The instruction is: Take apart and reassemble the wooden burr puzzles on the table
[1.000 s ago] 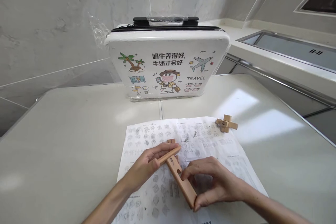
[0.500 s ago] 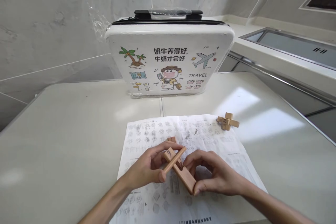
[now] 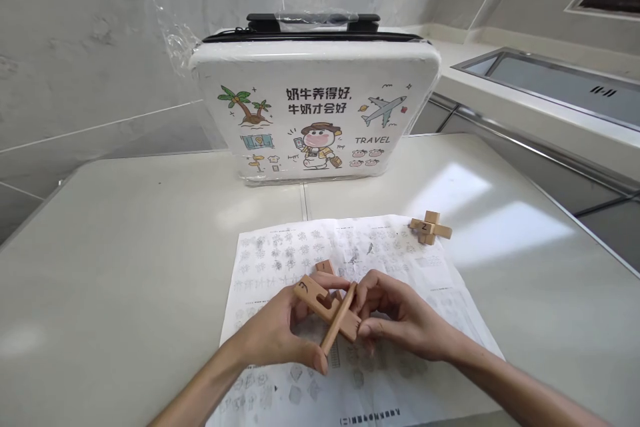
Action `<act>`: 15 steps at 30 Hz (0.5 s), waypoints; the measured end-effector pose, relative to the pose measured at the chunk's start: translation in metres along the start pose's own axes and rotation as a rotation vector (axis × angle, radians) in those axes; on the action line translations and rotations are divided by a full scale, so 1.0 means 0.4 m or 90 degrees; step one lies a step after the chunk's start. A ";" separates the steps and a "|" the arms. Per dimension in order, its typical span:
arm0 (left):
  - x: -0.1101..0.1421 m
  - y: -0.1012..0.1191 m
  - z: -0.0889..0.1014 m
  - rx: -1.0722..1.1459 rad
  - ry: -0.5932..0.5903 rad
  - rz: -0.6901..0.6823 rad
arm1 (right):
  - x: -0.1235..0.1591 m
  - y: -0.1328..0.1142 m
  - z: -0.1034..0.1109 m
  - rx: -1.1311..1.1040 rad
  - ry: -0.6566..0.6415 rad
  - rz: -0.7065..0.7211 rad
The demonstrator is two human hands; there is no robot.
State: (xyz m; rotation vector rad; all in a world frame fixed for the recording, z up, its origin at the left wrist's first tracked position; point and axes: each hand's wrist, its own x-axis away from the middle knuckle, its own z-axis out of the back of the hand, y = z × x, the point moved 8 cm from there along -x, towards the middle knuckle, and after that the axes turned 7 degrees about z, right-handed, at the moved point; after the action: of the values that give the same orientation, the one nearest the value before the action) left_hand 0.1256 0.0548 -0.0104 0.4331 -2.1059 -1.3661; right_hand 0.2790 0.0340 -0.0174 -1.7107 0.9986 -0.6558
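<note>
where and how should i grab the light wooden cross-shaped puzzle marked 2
Pinch the light wooden cross-shaped puzzle by its chunky middle, coming from above: bars jut out sideways from there, so a central grip should balance best.

The hands (image 3: 345, 320) hold crossed wooden pieces (image 3: 327, 303) above a printed sheet (image 3: 410, 387) before a white case (image 3: 315, 73).

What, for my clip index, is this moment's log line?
left hand: holding thin wooden strip; right hand: holding slotted wooden piece; below: printed sheet; behind: white case
</note>
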 end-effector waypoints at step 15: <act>0.017 0.037 -0.006 -0.220 0.149 -0.198 | -0.011 0.001 -0.018 0.038 -0.042 -0.087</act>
State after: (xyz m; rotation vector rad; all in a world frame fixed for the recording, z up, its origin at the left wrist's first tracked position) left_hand 0.1226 0.0556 0.0058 0.7561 -1.6209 -1.7232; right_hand 0.2709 0.0344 -0.0151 -1.7480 0.8133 -0.7055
